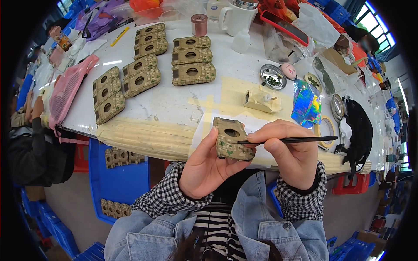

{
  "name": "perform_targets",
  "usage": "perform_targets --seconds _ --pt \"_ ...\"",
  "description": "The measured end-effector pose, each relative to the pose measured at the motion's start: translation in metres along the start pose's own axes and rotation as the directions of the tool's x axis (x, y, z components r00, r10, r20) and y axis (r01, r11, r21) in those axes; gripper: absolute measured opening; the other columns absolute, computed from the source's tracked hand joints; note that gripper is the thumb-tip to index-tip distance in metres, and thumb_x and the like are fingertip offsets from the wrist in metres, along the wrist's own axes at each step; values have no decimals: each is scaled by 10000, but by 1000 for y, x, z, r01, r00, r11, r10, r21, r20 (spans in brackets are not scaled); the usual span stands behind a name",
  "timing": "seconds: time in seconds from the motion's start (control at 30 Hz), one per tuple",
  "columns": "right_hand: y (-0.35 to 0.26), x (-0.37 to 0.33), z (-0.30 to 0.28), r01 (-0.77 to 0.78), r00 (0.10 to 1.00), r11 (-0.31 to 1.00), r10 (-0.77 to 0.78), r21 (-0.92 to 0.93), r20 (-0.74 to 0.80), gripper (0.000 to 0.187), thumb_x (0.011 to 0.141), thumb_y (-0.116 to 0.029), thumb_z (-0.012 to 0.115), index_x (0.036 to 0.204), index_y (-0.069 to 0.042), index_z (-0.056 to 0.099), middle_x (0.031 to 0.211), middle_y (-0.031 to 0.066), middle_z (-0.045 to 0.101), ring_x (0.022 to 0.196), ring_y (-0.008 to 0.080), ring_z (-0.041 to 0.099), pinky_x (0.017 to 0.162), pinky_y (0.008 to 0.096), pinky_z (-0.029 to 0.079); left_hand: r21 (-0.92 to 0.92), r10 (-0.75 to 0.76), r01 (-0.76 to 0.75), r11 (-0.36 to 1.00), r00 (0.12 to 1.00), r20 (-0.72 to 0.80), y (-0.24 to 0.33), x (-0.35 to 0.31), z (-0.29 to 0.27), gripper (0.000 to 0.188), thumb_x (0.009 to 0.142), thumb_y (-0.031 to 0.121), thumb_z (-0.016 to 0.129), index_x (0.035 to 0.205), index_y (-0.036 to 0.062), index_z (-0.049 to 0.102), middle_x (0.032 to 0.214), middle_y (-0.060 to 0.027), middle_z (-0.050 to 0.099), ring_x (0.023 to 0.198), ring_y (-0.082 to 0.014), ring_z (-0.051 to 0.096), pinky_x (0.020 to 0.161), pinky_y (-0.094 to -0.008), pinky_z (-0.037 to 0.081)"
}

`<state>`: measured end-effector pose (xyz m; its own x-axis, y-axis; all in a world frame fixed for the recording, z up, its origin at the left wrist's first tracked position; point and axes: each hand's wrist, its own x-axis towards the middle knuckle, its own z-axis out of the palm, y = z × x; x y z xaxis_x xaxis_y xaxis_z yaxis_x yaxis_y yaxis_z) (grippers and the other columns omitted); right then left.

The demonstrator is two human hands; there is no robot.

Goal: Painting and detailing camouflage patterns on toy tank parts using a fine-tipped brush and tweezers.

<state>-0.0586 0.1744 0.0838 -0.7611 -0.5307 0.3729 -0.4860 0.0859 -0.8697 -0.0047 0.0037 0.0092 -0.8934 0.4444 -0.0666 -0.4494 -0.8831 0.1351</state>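
Observation:
My left hand (pixel 204 165) holds up a camouflage-patterned casing (pixel 228 145) in tan, brown and green, with an oval hole near its middle. The thumb presses its left edge and the fingers support it from below. In my right hand (pixel 292 152) is a pair of slim black tweezers (pixel 300 139), pinched between thumb and fingers. Their tips meet the casing's face just below the hole. Whether anything sits between the tips is too small to tell. Beyond my right hand, a round metal dish (pixel 272 77) holds small dark green bits.
Several similar casings (pixel 193 74) stand in rows at the back left. A beige block (pixel 262 101), shiny holographic sheet (pixel 306 104) and tape roll (pixel 326 130) lie to the right. Farther back are a white jug (pixel 237 19) and red-cased phone (pixel 285 28). A blue tray (pixel 117 182) sits below, left.

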Motion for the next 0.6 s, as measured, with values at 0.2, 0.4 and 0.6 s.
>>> perform_targets --seconds 0.2,0.4,0.6 --pt "-2 0 1 -25 1000 1000 25 -7 1 107 825 -42 620 895 19 674 787 110 665 709 181 613 698 279 483 -13 0 0 1000 1000 6 0 0 -1 507 989 402 263 1328 32 333 1260 -161 486 1166 -247 506 974 -375 464" --pt "-1 1 2 -10 1000 1000 10 -5 2 108 823 -42 623 895 21 674 785 112 665 706 181 613 690 278 483 -12 2 -1 1000 1000 17 0 1 -2 504 990 400 264 1332 36 324 1263 -160 482 1168 -247 503 973 -376 464" --pt "-1 0 0 -53 999 996 53 73 0 123 837 -49 615 923 21 668 806 114 659 732 161 611 700 271 478 -13 -2 2 1000 1000 4 0 1 -2 502 990 399 262 1340 43 316 1262 -153 481 1160 -247 510 965 -379 471"
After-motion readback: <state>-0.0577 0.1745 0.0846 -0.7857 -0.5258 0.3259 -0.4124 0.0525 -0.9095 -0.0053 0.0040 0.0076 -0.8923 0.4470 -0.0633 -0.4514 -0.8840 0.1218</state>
